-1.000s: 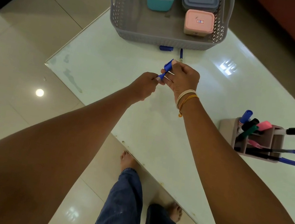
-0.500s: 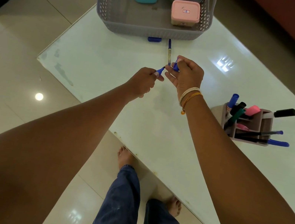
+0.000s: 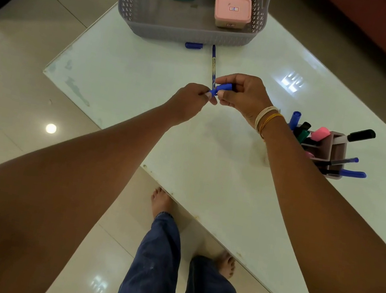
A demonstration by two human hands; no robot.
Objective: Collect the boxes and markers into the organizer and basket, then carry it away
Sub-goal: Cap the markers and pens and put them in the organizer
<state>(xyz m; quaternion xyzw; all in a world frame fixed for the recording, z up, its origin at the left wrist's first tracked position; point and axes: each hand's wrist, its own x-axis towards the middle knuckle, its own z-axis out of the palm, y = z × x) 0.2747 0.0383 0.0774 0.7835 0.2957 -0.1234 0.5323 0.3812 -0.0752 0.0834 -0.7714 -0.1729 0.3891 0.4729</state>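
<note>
Pen [image 3: 213, 65] writing too small to read | left hand [image 3: 189, 99] and right hand [image 3: 242, 95] both pinched blue marker [image 3: 220, 88], mid-frame | basket [image 3: 193, 33] above.

Blue marker [image 3: 222, 88] pinched between both hands, grey basket [image 3: 192, 35] holding three boxes, organizer [image 3: 336, 152] full of markers

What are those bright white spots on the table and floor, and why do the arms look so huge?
Head view: ceiling lights glare off the glossy table and floor tiles; the wide-angle lens stretches the near forearms, while both hands stay fairly sharp.
</note>
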